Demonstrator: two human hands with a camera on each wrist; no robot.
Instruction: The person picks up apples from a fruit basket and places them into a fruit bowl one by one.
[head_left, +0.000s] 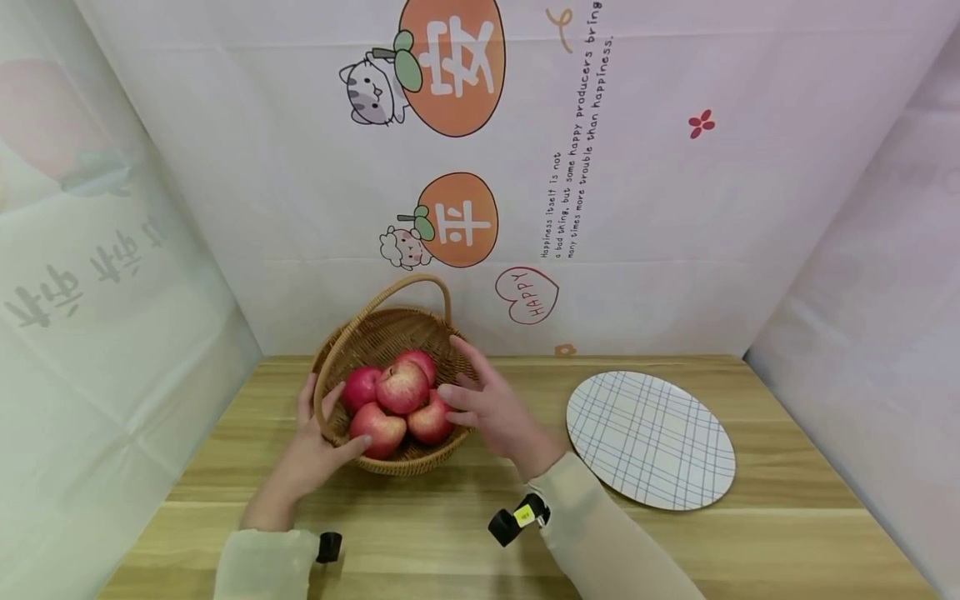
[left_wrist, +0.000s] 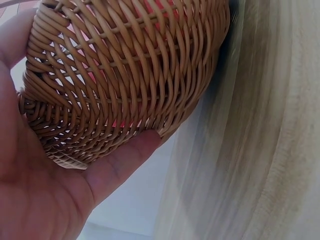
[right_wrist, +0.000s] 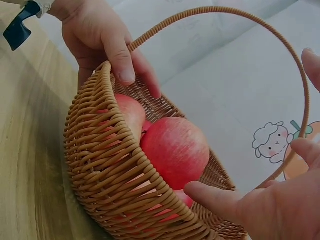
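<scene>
A brown wicker basket [head_left: 408,467] with a tall arched handle [left_wrist: 25,2] stands at the back left of the table, holding several red apples [head_left: 402,387]. My left hand [head_left: 311,454] grips its left side at the rim. In the left wrist view, a finger [left_wrist: 127,162] lies along the woven outside; the right wrist view has the left thumb [right_wrist: 119,57] over the rim. At the right side, my right hand [head_left: 498,417] has its fingers spread over the rim beside the apples. One right fingertip is right at an apple [right_wrist: 176,152] in the right wrist view.
On the right of the wooden table [head_left: 420,533] lies a white oval mat [head_left: 651,440] with a blue grid pattern. A printed white cloth [head_left: 637,208] forms the back wall just behind the basket. Black wrist devices [head_left: 506,527] sit by both sleeves.
</scene>
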